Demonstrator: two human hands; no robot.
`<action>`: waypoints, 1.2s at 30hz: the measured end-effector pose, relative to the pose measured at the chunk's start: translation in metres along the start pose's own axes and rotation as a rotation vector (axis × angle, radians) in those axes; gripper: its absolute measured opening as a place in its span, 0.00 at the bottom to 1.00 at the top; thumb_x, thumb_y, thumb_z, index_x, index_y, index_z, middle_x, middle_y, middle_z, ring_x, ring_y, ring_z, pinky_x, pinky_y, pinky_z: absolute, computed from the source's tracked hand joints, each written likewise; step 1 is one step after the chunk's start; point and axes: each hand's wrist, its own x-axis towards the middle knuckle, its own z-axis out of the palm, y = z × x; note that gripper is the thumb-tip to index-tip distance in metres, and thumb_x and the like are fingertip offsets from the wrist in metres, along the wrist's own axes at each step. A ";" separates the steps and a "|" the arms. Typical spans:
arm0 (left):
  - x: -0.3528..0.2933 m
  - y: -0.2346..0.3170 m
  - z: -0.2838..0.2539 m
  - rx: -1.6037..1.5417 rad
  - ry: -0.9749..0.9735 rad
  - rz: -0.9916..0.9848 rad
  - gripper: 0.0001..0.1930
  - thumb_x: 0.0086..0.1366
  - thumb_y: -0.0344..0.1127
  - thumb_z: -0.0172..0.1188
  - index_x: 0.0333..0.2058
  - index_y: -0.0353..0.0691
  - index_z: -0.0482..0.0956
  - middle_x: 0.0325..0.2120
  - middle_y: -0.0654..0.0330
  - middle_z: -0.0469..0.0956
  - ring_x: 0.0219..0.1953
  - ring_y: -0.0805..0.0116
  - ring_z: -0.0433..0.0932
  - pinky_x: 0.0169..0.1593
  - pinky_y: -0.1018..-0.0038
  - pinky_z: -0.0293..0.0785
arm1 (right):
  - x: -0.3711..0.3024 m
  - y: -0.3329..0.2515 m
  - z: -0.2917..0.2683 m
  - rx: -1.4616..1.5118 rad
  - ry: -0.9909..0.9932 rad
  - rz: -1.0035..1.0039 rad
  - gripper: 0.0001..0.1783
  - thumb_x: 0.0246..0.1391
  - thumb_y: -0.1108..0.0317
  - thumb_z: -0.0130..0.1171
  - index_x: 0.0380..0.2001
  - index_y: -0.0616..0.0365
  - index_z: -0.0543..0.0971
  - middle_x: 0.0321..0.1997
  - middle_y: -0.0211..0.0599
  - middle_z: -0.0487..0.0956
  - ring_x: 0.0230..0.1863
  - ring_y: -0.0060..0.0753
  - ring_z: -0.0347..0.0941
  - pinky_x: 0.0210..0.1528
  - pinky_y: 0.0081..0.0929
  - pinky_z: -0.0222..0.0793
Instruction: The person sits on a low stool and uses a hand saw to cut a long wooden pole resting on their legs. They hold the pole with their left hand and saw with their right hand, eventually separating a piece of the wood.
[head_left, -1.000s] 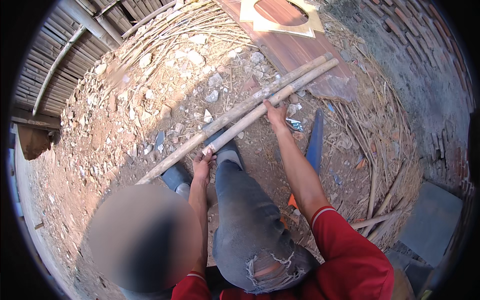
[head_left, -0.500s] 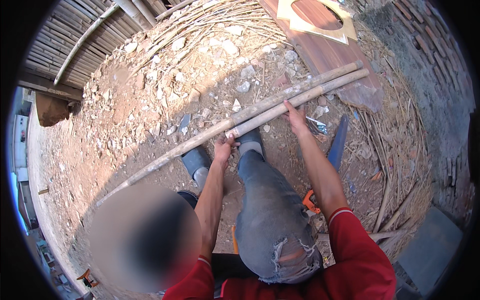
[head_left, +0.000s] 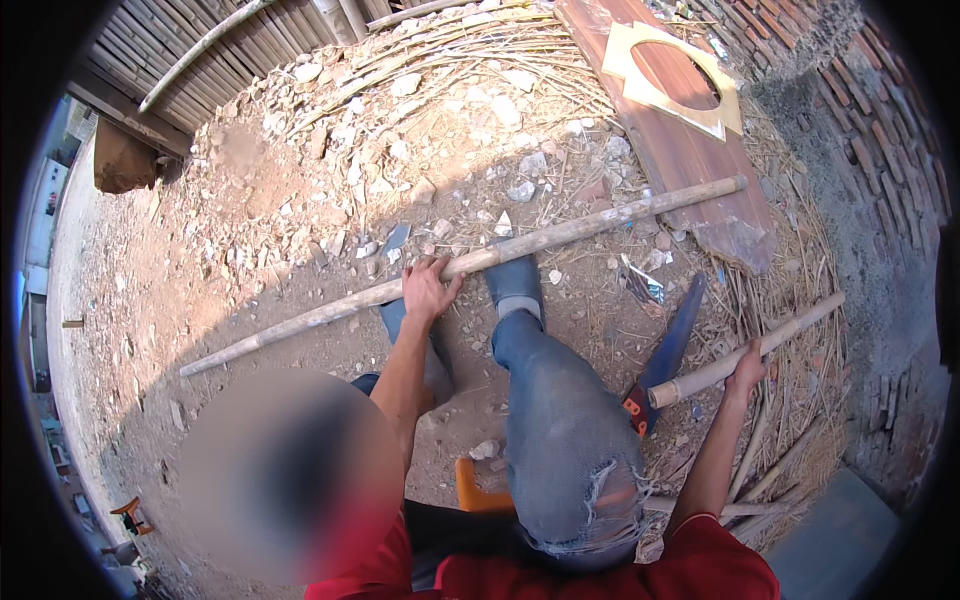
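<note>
A long bamboo pole [head_left: 570, 233] lies slantwise in front of me, crossing above my boots. My left hand [head_left: 428, 288] is closed over it near its middle, fingers bent over the far side. Off to the right, my right hand [head_left: 746, 370] grips a shorter bamboo pole [head_left: 700, 373], which is held apart from the long one. The short pole's near end passes over a handsaw [head_left: 676, 335] with a dark blade and an orange-and-black handle lying on the ground.
A reddish-brown wooden board [head_left: 690, 165] lies at the far right, bearing a pale panel [head_left: 640, 80] with an oval hole. Stones and dry stalks [head_left: 480, 55] litter the ground. A brick wall [head_left: 880, 150] stands right. An orange object [head_left: 478, 490] sits beside my leg.
The shorter pole has moved right and nearer, away from the long pole, in my right hand. My left hand has left the short pole's end and taken hold of the long one.
</note>
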 end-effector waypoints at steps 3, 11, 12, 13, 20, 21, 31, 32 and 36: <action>0.015 0.011 0.021 -0.094 -0.003 0.060 0.30 0.66 0.60 0.61 0.59 0.47 0.81 0.53 0.51 0.81 0.60 0.52 0.77 0.65 0.48 0.65 | 0.063 0.017 -0.142 -0.401 0.088 -0.052 0.34 0.61 0.66 0.66 0.66 0.73 0.69 0.57 0.55 0.80 0.52 0.46 0.79 0.53 0.40 0.74; 0.032 0.060 0.024 -0.144 -0.085 0.156 0.27 0.69 0.58 0.58 0.58 0.47 0.81 0.46 0.49 0.85 0.52 0.48 0.81 0.62 0.51 0.68 | 0.024 0.053 -0.260 -1.558 0.091 0.064 0.41 0.58 0.56 0.65 0.68 0.72 0.68 0.62 0.72 0.75 0.63 0.73 0.71 0.66 0.55 0.66; 0.040 0.093 0.023 -0.164 -0.091 0.159 0.27 0.70 0.59 0.58 0.57 0.47 0.82 0.43 0.48 0.85 0.50 0.48 0.82 0.61 0.53 0.68 | 0.017 0.061 -0.254 -1.524 0.025 0.040 0.42 0.57 0.56 0.66 0.67 0.72 0.68 0.63 0.72 0.73 0.62 0.75 0.70 0.67 0.57 0.65; 0.047 0.119 0.027 -0.194 -0.094 0.187 0.27 0.70 0.59 0.57 0.58 0.48 0.82 0.43 0.48 0.85 0.51 0.49 0.82 0.60 0.53 0.69 | 0.007 0.074 -0.249 -1.493 -0.046 0.018 0.42 0.56 0.56 0.66 0.67 0.72 0.68 0.64 0.73 0.72 0.62 0.76 0.69 0.67 0.60 0.64; 0.043 0.178 0.064 -0.140 -0.109 0.150 0.28 0.69 0.60 0.56 0.60 0.51 0.80 0.52 0.50 0.81 0.57 0.52 0.78 0.61 0.56 0.69 | -0.157 0.108 -0.137 -1.075 -0.608 -0.253 0.39 0.53 0.55 0.71 0.60 0.72 0.72 0.66 0.69 0.63 0.65 0.70 0.65 0.67 0.54 0.66; 0.043 0.183 0.066 -0.156 -0.111 0.165 0.29 0.68 0.61 0.56 0.60 0.51 0.80 0.51 0.49 0.82 0.57 0.52 0.79 0.61 0.56 0.70 | -0.168 0.112 -0.138 -1.045 -0.596 -0.249 0.37 0.53 0.57 0.72 0.59 0.71 0.73 0.65 0.66 0.63 0.63 0.67 0.67 0.66 0.51 0.69; 0.045 0.161 0.041 -0.106 -0.298 0.034 0.34 0.67 0.71 0.51 0.55 0.50 0.83 0.44 0.48 0.86 0.49 0.50 0.85 0.54 0.57 0.79 | -0.236 0.060 -0.194 -0.835 -0.482 -0.185 0.31 0.50 0.62 0.74 0.54 0.66 0.76 0.56 0.55 0.69 0.56 0.57 0.72 0.57 0.46 0.72; 0.044 0.160 0.038 -0.098 -0.322 0.006 0.34 0.66 0.71 0.52 0.55 0.50 0.83 0.44 0.48 0.86 0.49 0.49 0.85 0.54 0.57 0.79 | -0.238 0.052 -0.213 -0.835 -0.461 -0.168 0.31 0.50 0.62 0.74 0.54 0.65 0.76 0.55 0.54 0.69 0.56 0.57 0.72 0.57 0.46 0.72; 0.049 0.162 0.039 -0.113 -0.336 -0.021 0.35 0.65 0.72 0.53 0.52 0.48 0.85 0.42 0.48 0.87 0.47 0.49 0.86 0.52 0.57 0.80 | -0.241 0.023 -0.266 -0.825 -0.366 -0.132 0.30 0.50 0.62 0.74 0.53 0.65 0.76 0.53 0.53 0.70 0.55 0.56 0.72 0.56 0.45 0.72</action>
